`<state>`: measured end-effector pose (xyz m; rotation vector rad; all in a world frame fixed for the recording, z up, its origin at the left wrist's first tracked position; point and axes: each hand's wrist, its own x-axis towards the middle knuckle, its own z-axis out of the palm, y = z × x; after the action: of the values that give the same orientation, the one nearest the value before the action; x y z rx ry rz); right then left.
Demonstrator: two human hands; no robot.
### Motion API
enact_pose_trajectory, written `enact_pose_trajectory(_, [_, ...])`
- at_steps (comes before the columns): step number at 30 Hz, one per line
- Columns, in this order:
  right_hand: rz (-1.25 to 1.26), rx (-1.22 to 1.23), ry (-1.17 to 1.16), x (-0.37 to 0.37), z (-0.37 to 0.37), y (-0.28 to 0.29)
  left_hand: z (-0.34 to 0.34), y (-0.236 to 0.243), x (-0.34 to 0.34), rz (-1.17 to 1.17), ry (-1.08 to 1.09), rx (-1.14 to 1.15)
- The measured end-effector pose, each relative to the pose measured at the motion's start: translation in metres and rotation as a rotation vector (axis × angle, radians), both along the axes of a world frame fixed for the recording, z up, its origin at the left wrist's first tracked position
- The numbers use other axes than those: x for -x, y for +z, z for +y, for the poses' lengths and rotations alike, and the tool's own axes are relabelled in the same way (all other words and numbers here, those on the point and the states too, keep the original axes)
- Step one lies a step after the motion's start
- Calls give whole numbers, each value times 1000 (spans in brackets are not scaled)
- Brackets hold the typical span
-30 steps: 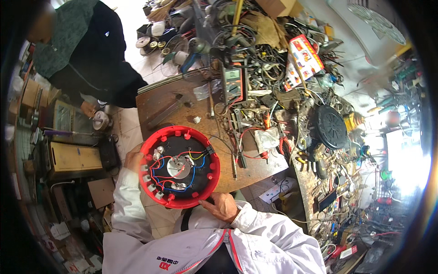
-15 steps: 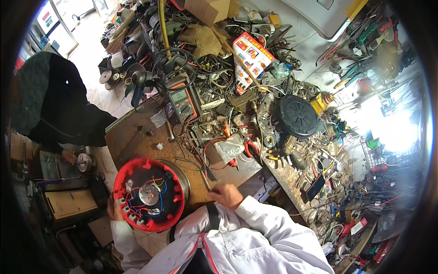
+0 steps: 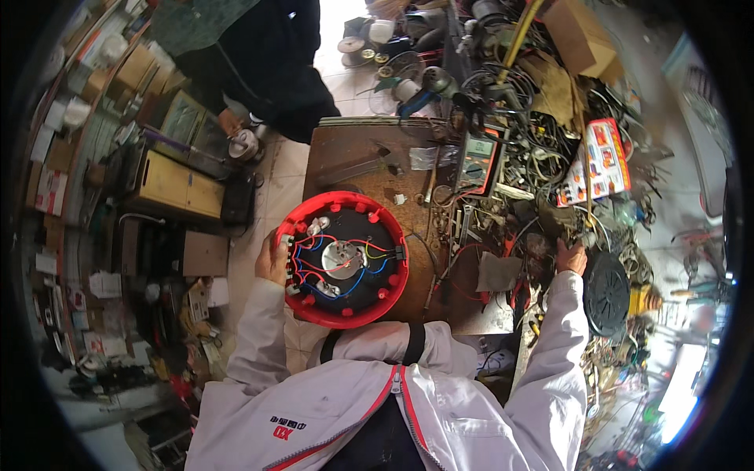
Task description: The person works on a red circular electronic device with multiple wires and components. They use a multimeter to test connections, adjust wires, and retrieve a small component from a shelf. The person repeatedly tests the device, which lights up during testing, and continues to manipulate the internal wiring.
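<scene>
A round red plastic housing (image 3: 398,228), open side up, sits at the near left part of the workbench. Inside it are a black base (image 3: 345,229), a silver metal disc (image 3: 344,260) and red, blue and yellow-green wires. Small pale connectors (image 3: 290,263) line its left inner wall. My left hand (image 3: 272,257) is closed on the left side of the rim. Off to the right, my right hand (image 3: 572,257) is among the clutter, just left of a black round ribbed cover (image 3: 606,294). Its fingers look curled; whatever they hold is too small to make out.
A multimeter (image 3: 477,163) with a lit display lies on the brown workbench (image 3: 353,161). Loose parts, cables and tools pile up on the right, with a printed box (image 3: 597,163) and a cardboard box (image 3: 581,39). Another person in dark clothes (image 3: 271,67) is at the far left.
My view has swung left. My right hand has gone from near my lap out to the clutter on the right. My left hand stays on the red housing's rim.
</scene>
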<state>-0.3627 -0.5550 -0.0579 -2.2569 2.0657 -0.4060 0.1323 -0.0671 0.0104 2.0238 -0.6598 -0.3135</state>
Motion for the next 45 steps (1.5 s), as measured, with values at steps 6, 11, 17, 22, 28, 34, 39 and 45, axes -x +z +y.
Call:
enact_pose_trajectory(6, [105, -158, 43, 12, -30, -19, -6, 10, 7, -25, -3, 74])
enact_pose_trajectory(11, [-115, -159, 31, 21, -28, 5, -5, 8, 10, 34, 33, 73])
enact_pose_trajectory(17, [-1249, -683, 49, -50, 70, 67, 4, -6, 6, 73, 66, 61])
enact_pose_trajectory(22, [-1321, -871, 473, -135, 146, 104, -5, 15, 7, 73, 30, 4])
enact_pose_trajectory(28, [-1074, -1060, 669, -186, 160, 98, -7, 21, 6, 68, 38, -54])
enact_pose_trajectory(34, [-1094, -1205, 763, -199, 158, 73, -4, 9, 4, 204, 69, 86])
enact_pose_trajectory(39, [-1082, -1191, 823, -202, 159, 67, 13, -13, -7, 376, 54, 205])
enact_pose_trajectory(45, [-1042, -1218, 842, -208, 158, 72, 6, 2, 2, 473, 148, 195])
